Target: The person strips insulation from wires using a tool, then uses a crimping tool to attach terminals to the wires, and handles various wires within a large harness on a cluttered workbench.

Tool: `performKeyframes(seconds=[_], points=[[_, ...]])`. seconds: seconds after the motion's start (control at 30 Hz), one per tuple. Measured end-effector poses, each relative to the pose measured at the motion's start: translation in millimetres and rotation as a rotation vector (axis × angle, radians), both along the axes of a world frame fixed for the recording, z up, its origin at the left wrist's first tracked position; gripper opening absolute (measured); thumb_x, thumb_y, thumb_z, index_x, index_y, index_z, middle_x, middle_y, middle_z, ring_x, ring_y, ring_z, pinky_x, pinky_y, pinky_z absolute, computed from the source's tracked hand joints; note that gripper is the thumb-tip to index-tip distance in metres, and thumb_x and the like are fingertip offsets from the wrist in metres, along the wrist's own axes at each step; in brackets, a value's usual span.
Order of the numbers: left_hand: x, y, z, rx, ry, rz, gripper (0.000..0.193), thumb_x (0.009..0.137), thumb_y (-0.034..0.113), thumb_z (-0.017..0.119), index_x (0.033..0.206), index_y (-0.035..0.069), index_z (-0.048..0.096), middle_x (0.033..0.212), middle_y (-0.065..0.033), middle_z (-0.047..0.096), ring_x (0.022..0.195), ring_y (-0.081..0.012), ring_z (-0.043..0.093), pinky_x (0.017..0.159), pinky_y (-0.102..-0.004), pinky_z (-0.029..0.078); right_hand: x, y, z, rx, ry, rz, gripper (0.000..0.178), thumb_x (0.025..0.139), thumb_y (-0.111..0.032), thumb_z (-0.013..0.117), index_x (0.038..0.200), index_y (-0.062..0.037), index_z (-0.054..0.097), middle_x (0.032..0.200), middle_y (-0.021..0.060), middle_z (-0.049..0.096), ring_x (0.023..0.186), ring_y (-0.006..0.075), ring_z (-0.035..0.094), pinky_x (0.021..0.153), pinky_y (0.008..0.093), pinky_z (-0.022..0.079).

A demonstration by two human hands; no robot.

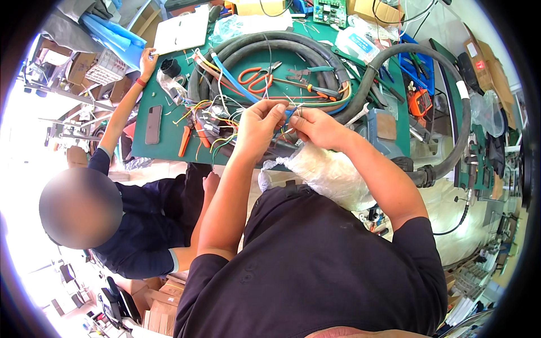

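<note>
My left hand (260,128) and my right hand (320,129) meet over the near edge of a green-topped table. Both have their fingertips pinched on thin wires (291,111); the exact ends are too small to make out. Just beyond them lies a coil of thick black cable (265,37), with a blue wire (232,78) coming out of its end. Inside the coil rest orange-handled scissors (257,80), pliers (307,75) and a screwdriver (315,89). A tangle of thin coloured wires (217,115) spreads left of my left hand.
A co-worker (141,217) sits at my left, one hand (148,65) by a white folder (181,31). A phone (153,125) and orange-handled cutters (185,141) lie near the table edge. At right are a wrench (357,115) and the cable's big loop (459,67). A plastic bag (332,172) hangs below my right forearm.
</note>
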State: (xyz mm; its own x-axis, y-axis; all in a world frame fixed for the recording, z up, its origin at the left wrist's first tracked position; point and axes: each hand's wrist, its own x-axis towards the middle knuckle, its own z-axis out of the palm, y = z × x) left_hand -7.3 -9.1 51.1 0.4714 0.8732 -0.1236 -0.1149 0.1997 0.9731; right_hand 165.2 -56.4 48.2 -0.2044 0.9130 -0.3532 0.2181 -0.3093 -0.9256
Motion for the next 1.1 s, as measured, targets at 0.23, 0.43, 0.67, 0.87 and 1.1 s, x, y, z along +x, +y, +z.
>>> performKeyframes(seconds=[0.23,0.43,0.67,0.87,1.1], points=[[6,0,0,0.027,0.069,-0.100,0.028,0.085,0.011,0.068,0.107,-0.004,0.060,0.089,-0.0079,0.065,0.078,-0.0111,0.062,0.066,-0.0241,0.051,4,0,-11,0.019,0.030,-0.032,0.037,0.099,-0.038,0.046,0.085,-0.0052,0.059,0.067,-0.0004,0.051,0.061,0.0085,0.045,0.056,0.0257,0.038],[0,-1,-1,0.069,0.138,-0.069,0.020,0.088,0.010,0.065,0.101,-0.003,0.060,0.080,-0.0052,0.064,0.068,-0.0070,0.059,0.061,-0.0221,0.049,-9,2,10,-0.014,0.098,-0.035,0.030,0.101,-0.028,0.044,0.086,-0.0056,0.058,0.070,-0.0020,0.052,0.061,0.0068,0.045,0.056,0.0240,0.037],[-10,-13,3,-0.024,-0.066,-0.053,0.011,0.093,0.007,0.054,0.101,0.001,0.048,0.085,-0.0054,0.063,0.075,-0.0072,0.059,0.062,-0.0207,0.047,-1,3,-2,-0.056,0.094,-0.080,0.028,0.099,-0.027,0.046,0.086,-0.0061,0.059,0.069,-0.0026,0.052,0.059,0.0053,0.044,0.054,0.0226,0.036],[-22,-20,1,0.125,0.019,-0.038,0.010,0.093,0.003,0.052,0.101,-0.001,0.047,0.088,-0.0074,0.062,0.083,-0.0103,0.060,0.076,-0.0252,0.049,-2,3,5,-0.068,0.065,-0.099,0.027,0.099,-0.025,0.045,0.086,-0.0056,0.058,0.064,-0.0015,0.052,0.056,0.0058,0.046,0.052,0.0214,0.036],[-24,-25,-6,0.003,-0.134,-0.074,0.011,0.094,0.003,0.050,0.103,0.000,0.045,0.089,-0.0072,0.061,0.085,-0.0107,0.061,0.078,-0.0255,0.050,-2,4,5,-0.082,0.079,-0.124,0.026,0.098,-0.024,0.045,0.086,-0.0057,0.058,0.063,-0.0011,0.051,0.055,0.0060,0.045,0.052,0.0226,0.035]])
